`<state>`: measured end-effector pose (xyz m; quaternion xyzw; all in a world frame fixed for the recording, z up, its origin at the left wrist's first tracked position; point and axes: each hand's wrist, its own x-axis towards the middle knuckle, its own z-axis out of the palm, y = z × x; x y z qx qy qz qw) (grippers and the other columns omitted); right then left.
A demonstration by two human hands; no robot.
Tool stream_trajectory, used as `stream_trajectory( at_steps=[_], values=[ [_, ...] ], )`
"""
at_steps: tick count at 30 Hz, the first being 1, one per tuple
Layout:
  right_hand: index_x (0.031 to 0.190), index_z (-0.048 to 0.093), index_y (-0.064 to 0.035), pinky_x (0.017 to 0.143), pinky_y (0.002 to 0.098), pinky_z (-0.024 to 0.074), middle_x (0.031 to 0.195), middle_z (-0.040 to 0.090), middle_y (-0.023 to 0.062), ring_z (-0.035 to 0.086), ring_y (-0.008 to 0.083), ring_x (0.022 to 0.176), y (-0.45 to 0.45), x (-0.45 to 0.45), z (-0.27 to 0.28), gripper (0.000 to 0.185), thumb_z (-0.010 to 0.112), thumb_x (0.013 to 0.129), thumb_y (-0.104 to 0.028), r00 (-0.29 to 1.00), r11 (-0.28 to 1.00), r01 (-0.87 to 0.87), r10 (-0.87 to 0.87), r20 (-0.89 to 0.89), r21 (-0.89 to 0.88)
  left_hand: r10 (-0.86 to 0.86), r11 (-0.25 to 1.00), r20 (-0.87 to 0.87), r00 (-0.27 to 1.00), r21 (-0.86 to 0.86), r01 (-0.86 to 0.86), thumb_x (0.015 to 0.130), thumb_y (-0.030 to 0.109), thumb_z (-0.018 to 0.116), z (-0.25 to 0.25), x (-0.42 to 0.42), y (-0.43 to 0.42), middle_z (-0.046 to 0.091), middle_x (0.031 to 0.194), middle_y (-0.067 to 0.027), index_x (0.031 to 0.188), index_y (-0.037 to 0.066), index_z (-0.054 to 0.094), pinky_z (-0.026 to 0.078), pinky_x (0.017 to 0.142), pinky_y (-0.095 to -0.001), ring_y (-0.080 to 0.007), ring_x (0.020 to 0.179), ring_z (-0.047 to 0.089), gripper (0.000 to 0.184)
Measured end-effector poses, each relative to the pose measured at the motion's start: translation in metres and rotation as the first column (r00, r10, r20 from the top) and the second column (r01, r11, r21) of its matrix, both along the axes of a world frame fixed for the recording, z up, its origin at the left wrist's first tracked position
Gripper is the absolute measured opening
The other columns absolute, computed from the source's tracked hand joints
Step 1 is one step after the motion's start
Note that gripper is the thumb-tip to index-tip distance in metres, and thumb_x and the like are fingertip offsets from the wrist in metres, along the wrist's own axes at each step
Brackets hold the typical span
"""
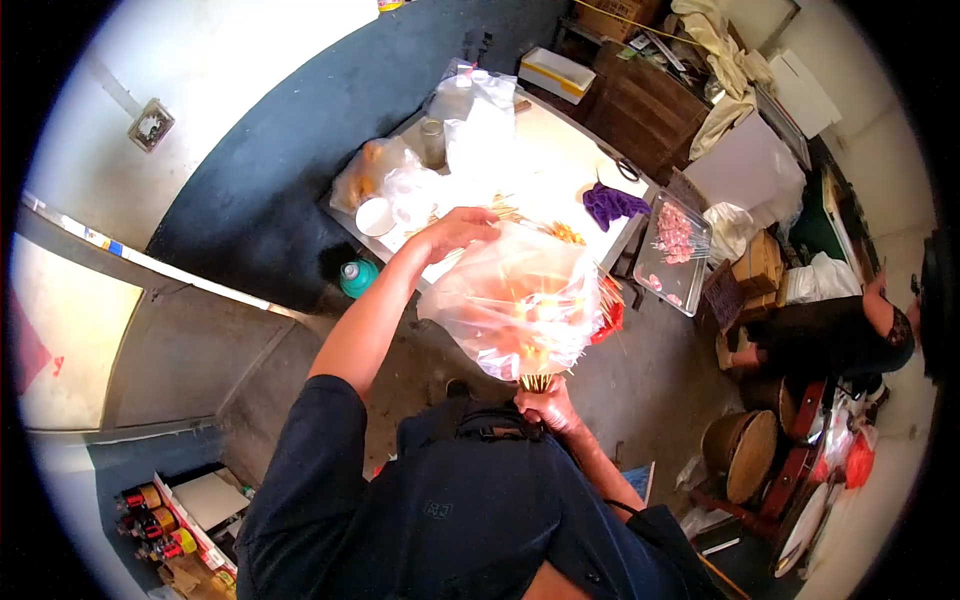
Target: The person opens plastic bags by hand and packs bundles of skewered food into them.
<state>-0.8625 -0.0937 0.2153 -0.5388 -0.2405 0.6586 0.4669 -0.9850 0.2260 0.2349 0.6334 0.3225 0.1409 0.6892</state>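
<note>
A clear plastic bag [490, 305] covers the upper part of a bundle of skewers, and orange-yellow shapes show blurred through the film. Below the bag, the bare stick ends [536, 382] come together in my right hand [548, 404], whose fingers are wrapped round them close to my waist. My left hand [460, 232] is at the bag's upper left edge, fingers stretched out and thumb apart from them. Whether its fingertips press on the film is hard to see in the glare. Loose sticks [508, 208] lie on the white table [545, 150] just beyond.
On the table are white plastic bags [480, 125], a glass jar [432, 143], a purple cloth [612, 205] and scissors [627, 171]. A tray of pink meat skewers [672, 250] stands to the right. Another person [830, 335] is at far right, near a round wooden stool [738, 455].
</note>
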Motion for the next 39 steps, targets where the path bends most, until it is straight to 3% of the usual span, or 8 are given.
stream_trajectory(
  at_steps=[5, 9, 15, 22, 25, 31, 36, 39],
  values=[
    [0.085, 0.062, 0.0009, 0.034, 0.0228, 0.0327, 0.058, 0.058, 0.0042, 0.045, 0.0094, 0.037, 0.0, 0.0, -0.004, 0.016, 0.063, 0.069, 0.002, 0.998, 0.999, 0.02, -0.018, -0.057, 0.032, -0.057, 0.998, -0.009, 0.998, -0.025, 0.057, 0.081, 0.007, 0.065, -0.011, -0.003, -0.004, 0.063, 0.083, -0.0039, 0.085, 0.0, 0.066, 0.046, 0.066, -0.0216, -0.0109, 0.075, 0.059, 0.008],
    [0.088, 0.062, 0.0015, 0.034, 0.023, 0.0321, 0.058, 0.058, 0.0039, 0.045, 0.0093, 0.037, -0.001, 0.002, -0.003, 0.019, 0.062, 0.069, 0.001, 0.997, 0.998, 0.063, -0.064, -0.046, -0.021, 0.571, 0.821, 0.225, 0.789, -0.125, -0.558, 0.077, 0.0, 0.063, 0.0, -0.018, -0.014, 0.059, 0.071, -0.0017, 0.077, 0.0, 0.064, 0.043, 0.06, -0.0222, -0.0096, 0.065, 0.053, 0.001],
    [0.101, 0.059, 0.0027, 0.035, 0.0228, 0.0298, 0.059, 0.055, 0.005, 0.043, 0.0096, 0.038, 0.002, 0.001, 0.002, 0.031, 0.06, 0.07, 0.001, 0.996, 0.994, 0.057, -0.063, -0.062, -0.097, 0.656, 0.748, 0.252, 0.711, -0.338, -0.571, 0.078, -0.001, 0.062, 0.027, -0.04, -0.088, 0.055, 0.066, 0.0013, 0.074, 0.001, 0.061, 0.039, 0.055, -0.0212, -0.0067, 0.058, 0.049, 0.005],
    [0.102, 0.059, 0.0041, 0.035, 0.022, 0.0306, 0.058, 0.056, 0.0047, 0.042, 0.0087, 0.038, 0.014, -0.001, 0.002, 0.031, 0.06, 0.071, 0.0, 0.997, 0.997, 0.022, -0.028, -0.078, -0.077, 0.568, 0.823, 0.205, 0.797, -0.114, -0.557, 0.082, 0.004, 0.06, -0.013, -0.073, -0.107, 0.06, 0.077, 0.0015, 0.089, 0.001, 0.062, 0.039, 0.061, -0.0196, -0.0048, 0.067, 0.05, 0.008],
    [0.102, 0.059, 0.0043, 0.035, 0.022, 0.0304, 0.057, 0.055, 0.0046, 0.041, 0.0086, 0.037, 0.018, 0.0, 0.006, 0.03, 0.06, 0.072, 0.001, 0.997, 0.997, 0.029, -0.035, -0.073, -0.073, 0.497, 0.843, 0.215, 0.84, -0.348, -0.41, 0.078, 0.001, 0.056, -0.002, -0.081, -0.113, 0.062, 0.101, -0.0031, 0.11, 0.001, 0.057, 0.043, 0.075, -0.0232, -0.0095, 0.088, 0.056, 0.032],
    [0.097, 0.059, 0.0034, 0.033, 0.023, 0.0303, 0.056, 0.053, 0.0033, 0.042, 0.0094, 0.037, 0.024, 0.001, 0.012, 0.029, 0.06, 0.068, 0.003, 0.993, 0.995, 0.071, -0.077, -0.092, -0.071, 0.157, 0.987, 0.059, 0.986, 0.036, -0.159, 0.077, 0.003, 0.063, 0.015, -0.083, -0.145, 0.046, 0.133, -0.0066, 0.143, 0.003, 0.027, 0.037, 0.101, -0.0307, -0.0157, 0.117, 0.049, 0.074],
    [0.098, 0.058, 0.0047, 0.033, 0.0236, 0.031, 0.057, 0.054, 0.004, 0.042, 0.0099, 0.036, 0.024, -0.001, 0.013, 0.029, 0.061, 0.069, 0.003, 0.99, 0.994, 0.087, -0.094, -0.104, -0.068, 0.342, 0.889, 0.198, 0.919, 0.249, -0.385, 0.082, 0.004, 0.061, -0.002, -0.062, -0.147, 0.065, 0.073, -0.0038, 0.085, -0.002, 0.063, 0.047, 0.061, -0.0223, -0.0102, 0.068, 0.06, 0.007],
    [0.098, 0.058, 0.0048, 0.033, 0.0242, 0.0317, 0.057, 0.054, 0.0047, 0.042, 0.0103, 0.036, 0.022, -0.002, 0.012, 0.03, 0.06, 0.068, 0.004, 0.989, 0.992, 0.106, -0.112, -0.101, -0.068, 0.448, 0.845, 0.17, 0.877, 0.239, -0.478, 0.082, 0.004, 0.057, -0.047, -0.072, -0.132, 0.062, 0.068, -0.0044, 0.082, -0.002, 0.062, 0.044, 0.056, -0.0247, -0.0093, 0.062, 0.056, 0.008]
  ],
)
